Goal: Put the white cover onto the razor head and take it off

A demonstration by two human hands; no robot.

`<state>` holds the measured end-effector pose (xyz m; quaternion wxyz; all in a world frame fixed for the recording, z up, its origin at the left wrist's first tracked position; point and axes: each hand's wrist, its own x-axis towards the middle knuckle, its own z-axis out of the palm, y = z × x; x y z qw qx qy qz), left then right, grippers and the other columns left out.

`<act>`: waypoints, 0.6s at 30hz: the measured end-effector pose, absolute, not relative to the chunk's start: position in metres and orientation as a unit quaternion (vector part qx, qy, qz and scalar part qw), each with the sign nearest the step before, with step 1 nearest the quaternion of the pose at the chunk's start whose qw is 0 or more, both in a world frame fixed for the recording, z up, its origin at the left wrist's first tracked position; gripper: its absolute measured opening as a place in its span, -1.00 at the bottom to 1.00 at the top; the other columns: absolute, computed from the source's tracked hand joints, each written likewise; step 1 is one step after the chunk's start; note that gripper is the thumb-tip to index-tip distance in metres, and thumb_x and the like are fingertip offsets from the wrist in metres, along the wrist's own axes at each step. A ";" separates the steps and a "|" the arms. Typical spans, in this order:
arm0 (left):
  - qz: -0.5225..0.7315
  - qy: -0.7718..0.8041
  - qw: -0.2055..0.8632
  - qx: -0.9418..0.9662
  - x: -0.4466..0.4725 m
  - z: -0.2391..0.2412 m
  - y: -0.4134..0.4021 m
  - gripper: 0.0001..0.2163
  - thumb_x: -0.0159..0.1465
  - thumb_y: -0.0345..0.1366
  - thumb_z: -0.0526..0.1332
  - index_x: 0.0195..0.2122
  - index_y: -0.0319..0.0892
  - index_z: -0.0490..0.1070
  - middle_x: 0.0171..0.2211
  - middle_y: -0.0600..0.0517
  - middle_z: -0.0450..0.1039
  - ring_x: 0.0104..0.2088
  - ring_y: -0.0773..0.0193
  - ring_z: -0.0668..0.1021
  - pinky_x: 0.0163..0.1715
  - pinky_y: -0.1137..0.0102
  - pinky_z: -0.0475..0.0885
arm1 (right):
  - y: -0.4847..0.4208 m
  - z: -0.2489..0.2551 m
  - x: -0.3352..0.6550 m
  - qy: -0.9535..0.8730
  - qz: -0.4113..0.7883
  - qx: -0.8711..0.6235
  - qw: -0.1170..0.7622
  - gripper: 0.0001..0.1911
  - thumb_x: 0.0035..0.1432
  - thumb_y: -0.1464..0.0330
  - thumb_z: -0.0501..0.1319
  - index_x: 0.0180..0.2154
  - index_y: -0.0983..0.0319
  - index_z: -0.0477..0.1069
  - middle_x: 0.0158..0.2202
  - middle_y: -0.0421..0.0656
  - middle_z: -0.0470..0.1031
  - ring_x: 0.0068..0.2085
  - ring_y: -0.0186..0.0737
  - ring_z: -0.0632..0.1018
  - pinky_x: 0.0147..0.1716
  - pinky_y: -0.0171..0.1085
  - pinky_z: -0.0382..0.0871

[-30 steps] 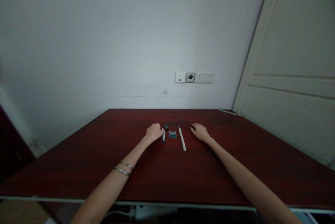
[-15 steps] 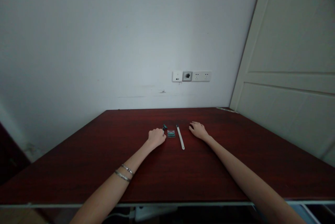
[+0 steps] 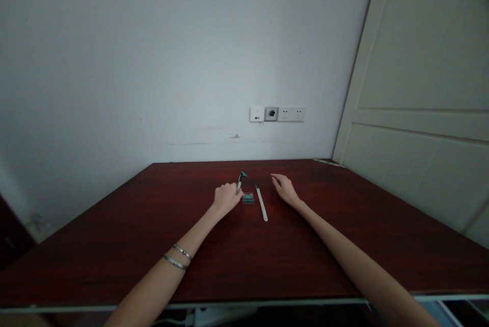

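A razor (image 3: 240, 181) with a dark green head and a pale handle is gripped in my left hand (image 3: 226, 197), its head pointing up and away from me. Just right of that hand, a small clear case (image 3: 248, 198) with something green inside lies on the table. A slim white stick (image 3: 262, 205) with a dark tip and a hole in its near end lies farther right. My right hand (image 3: 284, 188) is beyond the stick on its right, fingers apart and holding nothing; its fingertips point toward the razor's side.
The dark red wooden table (image 3: 214, 266) reaches back to a white wall with a row of sockets (image 3: 292, 114). A pale panelled door (image 3: 420, 154) borders the right side. A thin strip (image 3: 328, 162) lies at the table's back right corner.
My left hand has lifted the razor, so more of its handle shows. My right hand has risen a little and turned, its fingers now reaching leftward. The view has shifted slightly.
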<state>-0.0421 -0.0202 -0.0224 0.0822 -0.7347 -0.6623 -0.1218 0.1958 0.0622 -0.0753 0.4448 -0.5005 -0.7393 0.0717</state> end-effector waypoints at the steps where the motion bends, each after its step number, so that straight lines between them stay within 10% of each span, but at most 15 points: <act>1: -0.136 -0.661 0.085 -0.733 -0.041 -0.020 -0.021 -0.64 0.28 -0.12 -0.08 -0.24 -0.20 0.44 -0.29 -0.16 0.50 -0.21 0.07 0.54 -0.24 0.29 0.35 | 0.059 -0.072 0.189 -0.729 0.113 -0.481 0.473 -0.60 0.19 0.24 -0.02 -0.06 0.26 0.41 -0.08 -0.02 0.48 -0.02 -0.11 0.45 0.02 -0.12 0.25; 18: -0.282 -0.535 0.076 -0.793 -0.028 -0.020 -0.036 -0.69 0.28 -0.13 -0.03 -0.36 -0.17 0.42 -0.40 -0.04 0.51 -0.36 0.23 0.54 -0.37 0.45 0.30 | -0.010 -0.029 0.110 -0.567 0.533 -0.295 0.555 -0.60 -0.03 0.16 0.22 -0.18 0.26 0.48 -0.18 -0.04 0.54 -0.19 -0.12 0.53 -0.21 -0.18 0.40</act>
